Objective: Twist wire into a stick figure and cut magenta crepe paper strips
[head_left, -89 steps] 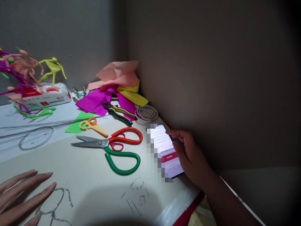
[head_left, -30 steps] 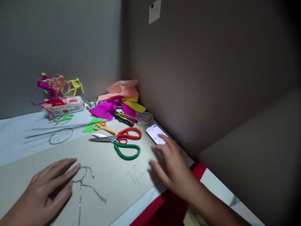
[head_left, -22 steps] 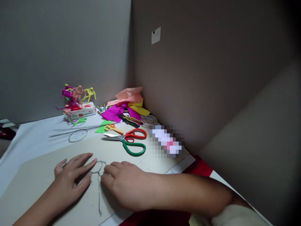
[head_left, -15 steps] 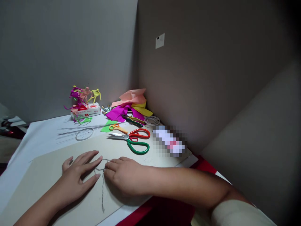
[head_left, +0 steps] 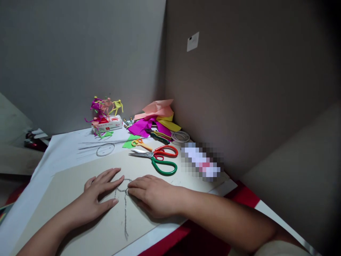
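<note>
A twisted silver wire figure (head_left: 124, 206) lies flat on a beige board (head_left: 80, 227) near the table's front edge. My left hand (head_left: 100, 193) rests palm down just left of the figure's upper part, fingers spread and stretched out. My right hand (head_left: 151, 192) lies flat to the right of it, fingertips touching the wire's top loop. Neither hand holds anything.
Big red-and-green scissors (head_left: 160, 160) and small orange scissors (head_left: 141, 144) lie behind my hands. A phone (head_left: 201, 161) lies by the right wall. Crepe paper sheets (head_left: 156, 117), pliers (head_left: 157, 136), a cord coil (head_left: 180, 136), straight wires (head_left: 101, 144) and paper figures on a box (head_left: 106, 119) crowd the back corner.
My right hand left the phone at the wall and came down beside the wire figure. My left hand stayed flat by it. The view pulled back and up.
</note>
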{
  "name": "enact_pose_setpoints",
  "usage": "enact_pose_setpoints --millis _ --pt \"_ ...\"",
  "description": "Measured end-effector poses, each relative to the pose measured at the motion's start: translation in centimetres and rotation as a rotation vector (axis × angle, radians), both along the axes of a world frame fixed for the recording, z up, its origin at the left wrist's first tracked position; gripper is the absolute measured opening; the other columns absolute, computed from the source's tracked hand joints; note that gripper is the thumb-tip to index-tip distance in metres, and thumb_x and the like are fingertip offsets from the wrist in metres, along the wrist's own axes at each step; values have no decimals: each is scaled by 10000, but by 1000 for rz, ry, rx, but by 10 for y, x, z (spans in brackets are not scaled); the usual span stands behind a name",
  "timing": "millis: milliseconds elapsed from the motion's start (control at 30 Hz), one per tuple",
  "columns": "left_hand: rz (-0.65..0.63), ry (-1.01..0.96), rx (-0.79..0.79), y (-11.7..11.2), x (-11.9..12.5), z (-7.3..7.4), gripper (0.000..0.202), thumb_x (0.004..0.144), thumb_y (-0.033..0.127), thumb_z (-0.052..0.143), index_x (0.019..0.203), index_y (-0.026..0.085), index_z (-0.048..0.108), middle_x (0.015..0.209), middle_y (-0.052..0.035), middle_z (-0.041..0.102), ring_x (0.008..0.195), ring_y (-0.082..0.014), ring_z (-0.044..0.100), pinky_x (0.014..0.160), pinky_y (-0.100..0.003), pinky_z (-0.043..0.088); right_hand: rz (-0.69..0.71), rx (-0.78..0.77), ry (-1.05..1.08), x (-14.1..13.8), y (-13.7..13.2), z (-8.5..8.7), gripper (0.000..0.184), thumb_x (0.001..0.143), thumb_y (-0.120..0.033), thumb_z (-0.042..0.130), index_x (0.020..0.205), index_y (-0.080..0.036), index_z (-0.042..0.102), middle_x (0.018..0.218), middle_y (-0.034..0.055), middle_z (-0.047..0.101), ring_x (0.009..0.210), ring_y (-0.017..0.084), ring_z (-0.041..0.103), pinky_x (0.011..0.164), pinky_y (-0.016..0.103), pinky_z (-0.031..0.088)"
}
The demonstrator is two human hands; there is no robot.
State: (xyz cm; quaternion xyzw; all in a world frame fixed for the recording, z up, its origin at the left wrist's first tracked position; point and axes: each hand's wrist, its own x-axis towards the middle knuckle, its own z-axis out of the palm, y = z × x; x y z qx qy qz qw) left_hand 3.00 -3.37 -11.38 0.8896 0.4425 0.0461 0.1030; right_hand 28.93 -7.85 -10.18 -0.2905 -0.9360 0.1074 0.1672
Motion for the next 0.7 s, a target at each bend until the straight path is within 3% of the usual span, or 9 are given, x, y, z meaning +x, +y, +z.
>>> enact_pose_setpoints --millis 200,433,700 --pt "-14 47 -36 1 -2 2 553 801 421 548 1332 420 397 1499 3 279 1363 -301 246 1062 -542 213 8 -28 31 2 1 0 401 869 -220 478 1260 -132 478 1302 80 516 1187 195 440 1024 330 319" --pt "0 34 -37 2 -1 -2 522 823 440 515 1332 408 406 1503 -8 272 1365 -294 242 1064 -549 193 64 -12 51 -4 -1 -3 425 851 -206 491 1264 -109 468 1296 113 515 1233 206 402 1038 332 298" --pt "13 27 -122 -3 4 7 547 813 401 530 1342 413 390 1516 1 232 1380 -319 183 1061 -601 123 57 -23 44 -4 0 -6 394 899 -216 432 1277 -112 473 1320 96 504 1202 200 436 1033 335 298"
